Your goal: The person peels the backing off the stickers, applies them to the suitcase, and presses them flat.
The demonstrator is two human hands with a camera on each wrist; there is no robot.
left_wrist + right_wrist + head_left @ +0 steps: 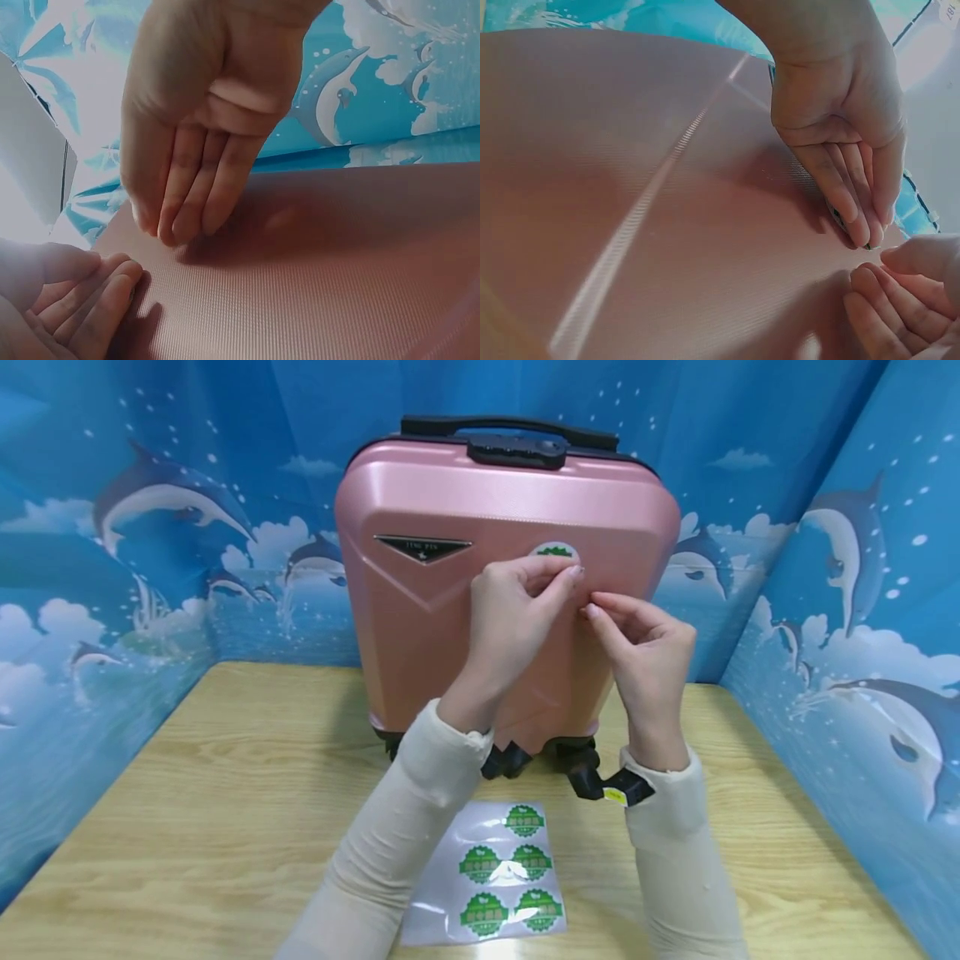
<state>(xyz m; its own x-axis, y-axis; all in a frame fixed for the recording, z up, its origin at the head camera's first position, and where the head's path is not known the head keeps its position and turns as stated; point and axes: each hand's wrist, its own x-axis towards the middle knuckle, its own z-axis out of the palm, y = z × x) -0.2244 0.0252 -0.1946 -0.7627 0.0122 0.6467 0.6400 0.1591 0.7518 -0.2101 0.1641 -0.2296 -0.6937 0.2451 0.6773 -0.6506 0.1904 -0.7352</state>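
A pink suitcase [408,635] stands upright on the wooden table. On the upper right of its front is a round green and white sticker [555,550]. My left hand [517,602] covers the lower part of this sticker, its index fingertip at the edge; in the right wrist view the left hand [840,112] has its fingers stretched along the shell. Lower and to the right, my right hand [652,647] has thumb and index tips close together right at the suitcase face. In the left wrist view the right hand [210,127] shows nearly straight fingers, nothing visible between them.
A sheet of several green stickers [483,889] lies on the table [225,827] before the suitcase, partly behind my left sleeve. A triangular badge [423,548] sits on the suitcase's upper left. Blue dolphin curtains [285,485] stand behind and beside the table.
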